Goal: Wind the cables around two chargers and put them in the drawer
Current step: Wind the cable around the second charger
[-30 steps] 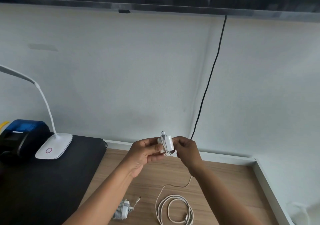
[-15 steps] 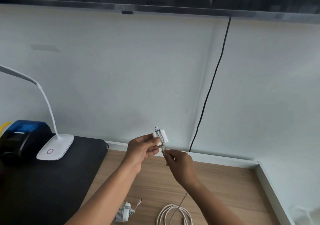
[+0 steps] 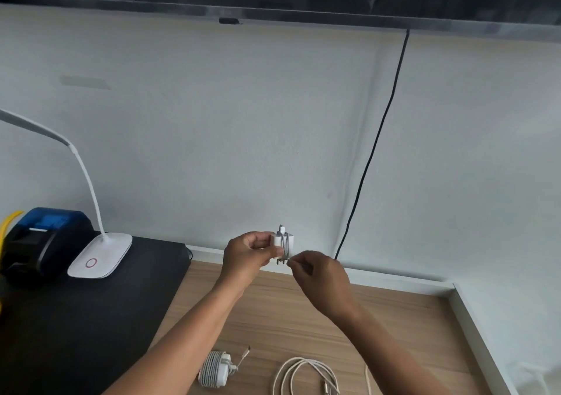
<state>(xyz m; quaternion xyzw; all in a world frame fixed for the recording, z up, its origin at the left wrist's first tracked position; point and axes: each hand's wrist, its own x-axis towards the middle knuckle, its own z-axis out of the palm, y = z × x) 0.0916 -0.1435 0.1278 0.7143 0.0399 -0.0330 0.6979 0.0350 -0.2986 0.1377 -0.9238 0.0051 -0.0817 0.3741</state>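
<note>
My left hand [image 3: 247, 258] holds a small white charger [image 3: 283, 242] up above the wooden table [image 3: 394, 328], with a few turns of white cable around it. My right hand [image 3: 321, 280] pinches that cable just below and right of the charger. The rest of the cable lies in loose loops [image 3: 303, 375] on the table near the front edge. A second white charger [image 3: 215, 372], its cable wound tightly around it, rests on the table to the left of the loops. No drawer is in view.
A black mat [image 3: 76, 318] covers the left of the desk, carrying a white desk lamp [image 3: 100, 258] and a blue and black printer [image 3: 39, 239]. A black cord [image 3: 373, 151] hangs down the white wall. A white ledge [image 3: 473, 328] borders the table's right side.
My right hand dropped below the charger and has come back up beside it, carrying the cable around the charger. The loose coil on the table has shifted a little.
</note>
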